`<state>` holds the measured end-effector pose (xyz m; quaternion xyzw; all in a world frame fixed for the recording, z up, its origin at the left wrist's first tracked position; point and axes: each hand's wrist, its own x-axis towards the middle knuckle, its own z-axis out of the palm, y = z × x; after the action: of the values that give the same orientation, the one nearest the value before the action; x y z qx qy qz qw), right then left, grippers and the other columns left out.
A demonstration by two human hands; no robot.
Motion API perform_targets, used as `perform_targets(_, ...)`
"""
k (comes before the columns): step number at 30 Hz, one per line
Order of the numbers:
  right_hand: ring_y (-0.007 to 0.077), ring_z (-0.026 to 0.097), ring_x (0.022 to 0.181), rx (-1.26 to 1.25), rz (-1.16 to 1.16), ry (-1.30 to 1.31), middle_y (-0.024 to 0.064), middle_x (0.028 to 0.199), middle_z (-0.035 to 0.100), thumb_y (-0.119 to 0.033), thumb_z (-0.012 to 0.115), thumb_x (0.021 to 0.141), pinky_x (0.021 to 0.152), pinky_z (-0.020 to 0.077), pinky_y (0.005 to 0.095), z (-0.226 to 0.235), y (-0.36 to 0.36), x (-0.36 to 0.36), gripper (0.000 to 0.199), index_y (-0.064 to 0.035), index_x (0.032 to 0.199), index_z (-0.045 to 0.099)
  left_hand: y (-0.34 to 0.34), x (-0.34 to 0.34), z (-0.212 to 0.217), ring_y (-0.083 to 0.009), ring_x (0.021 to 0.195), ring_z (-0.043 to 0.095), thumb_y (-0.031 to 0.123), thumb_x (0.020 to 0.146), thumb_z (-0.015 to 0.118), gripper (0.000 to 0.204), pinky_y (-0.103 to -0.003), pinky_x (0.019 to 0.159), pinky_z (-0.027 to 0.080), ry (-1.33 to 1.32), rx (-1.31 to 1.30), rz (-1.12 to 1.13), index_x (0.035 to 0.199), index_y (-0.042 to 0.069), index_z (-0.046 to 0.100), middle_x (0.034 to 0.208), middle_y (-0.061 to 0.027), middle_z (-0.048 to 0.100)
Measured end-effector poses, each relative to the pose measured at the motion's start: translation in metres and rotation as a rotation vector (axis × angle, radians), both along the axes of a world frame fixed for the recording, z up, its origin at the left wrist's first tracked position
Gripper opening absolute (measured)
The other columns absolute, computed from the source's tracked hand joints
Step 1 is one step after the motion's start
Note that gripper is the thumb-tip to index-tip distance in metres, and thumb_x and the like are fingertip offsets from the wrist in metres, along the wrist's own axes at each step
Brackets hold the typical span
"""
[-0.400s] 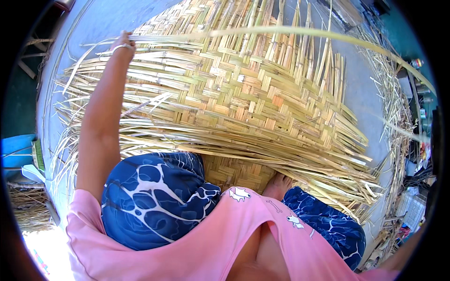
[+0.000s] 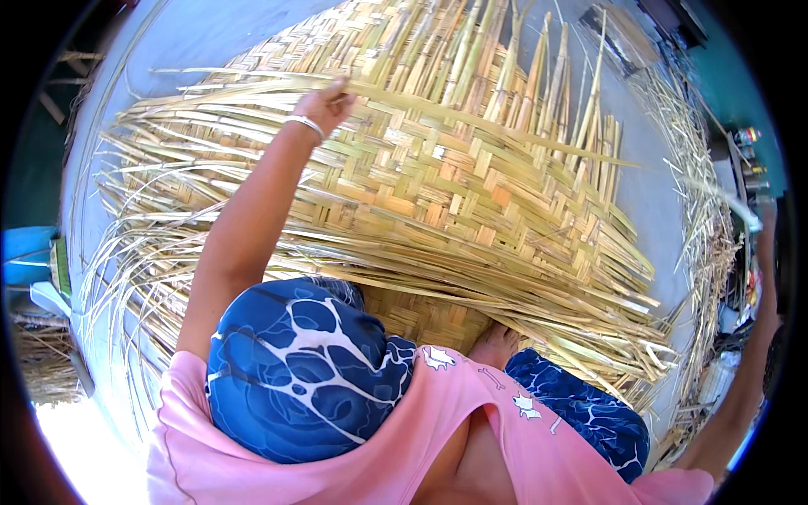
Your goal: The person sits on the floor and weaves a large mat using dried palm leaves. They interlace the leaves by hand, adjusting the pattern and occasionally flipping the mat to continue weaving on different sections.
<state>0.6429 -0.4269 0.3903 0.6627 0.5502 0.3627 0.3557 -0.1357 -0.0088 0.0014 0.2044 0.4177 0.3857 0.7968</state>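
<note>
On the far side of the half-woven mat [image 2: 438, 194], the left hand [image 2: 324, 105] pinches a long, flat strip [image 2: 471, 118] that looks light, springy and easily creased, best held near its end, while the right hand [image 2: 762, 215], blurred at the rim, cannot be read.

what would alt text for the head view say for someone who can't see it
Looking down from a person's head: the left hand grips a long pale strip laid across a large, partly woven mat of flat yellow strips on a grey floor. The right hand is raised at the frame's right edge, blurred. Blue patterned trousers and a pink top fill the foreground.
</note>
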Motion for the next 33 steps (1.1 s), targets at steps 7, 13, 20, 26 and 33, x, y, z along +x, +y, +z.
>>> perform_targets(7, 0.0306, 0.041, 0.126, -0.214, 0.198, 1.167, 0.0171, 0.133, 0.047, -0.034, 0.056, 0.087, 0.105, 0.0328, 0.0371, -0.228, 0.217, -0.425, 0.051, -0.0046, 0.129, 0.048, -0.051, 0.009, 0.041, -0.0177, 0.093, 0.064, 0.016, 0.089, 0.059, 0.030, -0.030, 0.077, 0.053, -0.125, 0.136, -0.236, 0.117, 0.006, 0.055, 0.095, -0.0054, 0.064)
perform_targets(13, 0.0245, 0.059, 0.099, -0.539, -0.062, 1.673, 0.0158, 0.104, 0.063, -0.043, 0.047, 0.092, 0.088, 0.0436, 0.0338, -0.263, 0.293, -0.503, 0.051, -0.0039, 0.123, 0.053, -0.071, 0.033, 0.063, -0.0174, 0.096, 0.063, 0.019, 0.089, 0.060, 0.034, -0.029, 0.076, 0.051, -0.159, 0.159, -0.373, 0.120, 0.006, 0.054, 0.103, -0.0061, 0.063)
perform_targets(20, 0.0223, 0.065, 0.075, 0.064, 0.493, 1.142, 0.0124, 0.086, 0.066, -0.028, 0.051, 0.090, 0.072, 0.0494, 0.0361, -0.344, 0.318, -0.411, 0.028, -0.0033, 0.097, 0.061, -0.021, 0.011, 0.028, -0.0181, 0.104, 0.061, 0.024, 0.088, 0.061, 0.042, -0.030, 0.081, 0.051, 0.514, 0.157, -0.727, 0.122, 0.001, 0.053, 0.110, -0.0111, 0.064)
perform_targets(26, 0.0295, 0.065, 0.082, 1.082, -0.378, 2.400, 0.0197, 0.095, 0.062, -0.011, 0.044, 0.092, 0.065, 0.0537, 0.0341, -0.324, 0.322, -0.361, 0.020, 0.0034, 0.106, 0.046, 0.058, 0.047, 0.037, -0.0192, 0.102, 0.062, 0.019, 0.087, 0.062, 0.042, -0.029, 0.074, 0.056, 0.647, 0.326, -0.707, 0.123, -0.001, 0.052, 0.112, -0.0146, 0.062)
perform_targets(33, 0.0336, 0.064, 0.083, 1.091, -0.417, 2.730, 0.0241, 0.097, 0.059, -0.011, 0.035, 0.095, 0.073, 0.0564, 0.0378, -0.347, 0.352, -0.407, 0.023, 0.0082, 0.106, 0.041, 0.141, 0.111, -0.011, -0.0169, 0.087, 0.063, 0.017, 0.083, 0.065, 0.031, -0.029, 0.070, 0.055, 1.225, 0.883, -1.163, 0.110, 0.003, 0.059, 0.097, -0.0115, 0.063)
